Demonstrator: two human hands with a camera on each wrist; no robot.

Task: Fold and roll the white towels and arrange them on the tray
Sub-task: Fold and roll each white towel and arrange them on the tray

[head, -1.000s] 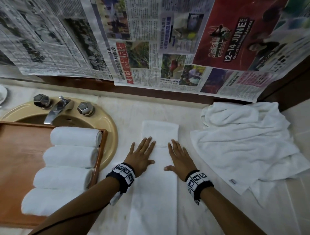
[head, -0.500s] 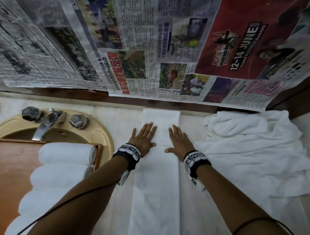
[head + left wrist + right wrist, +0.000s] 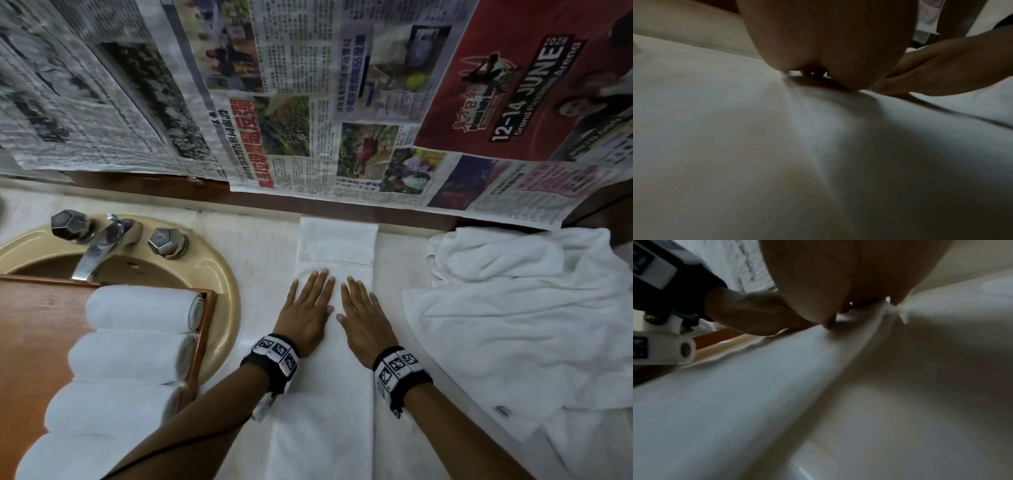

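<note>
So my left hand [image 3: 306,317] and right hand [image 3: 363,320] lay flat, fingers straight, on the folded towel [image 3: 329,411] on the counter [image 3: 260,260]. Soft, floppy stuff; I figured I'd grab the far end to roll.

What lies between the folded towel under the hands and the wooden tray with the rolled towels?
In the head view, only bare white counter and the sink's beige rim separate the folded towel from the wooden tray. No loose item lies there.

Pale worktop [image 3: 260,260]: carried one folded white towel strip [image 3: 325,411] at centre, heaped white towels [image 3: 520,329] at right, inset beige sink [image 3: 219,274] at left.
</note>
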